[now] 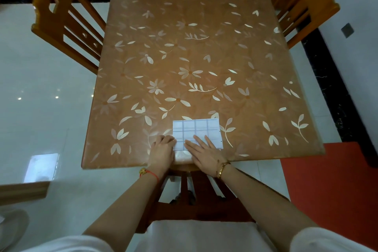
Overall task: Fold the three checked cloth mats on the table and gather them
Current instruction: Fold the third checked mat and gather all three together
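Cloth mat (196, 131), checked rectangle, flat beneath right hand (204, 154).

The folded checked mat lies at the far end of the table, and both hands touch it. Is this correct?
Not quite. The mat lies at the near end of the table, close to the person, not at the far end; the head view shows this. Both hands do touch it: the left hand at its left edge, the right hand flat on top.

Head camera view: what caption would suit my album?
Right hand pressing flat on a folded checked mat near the front edge of the floral table, left hand at the mat's left side.
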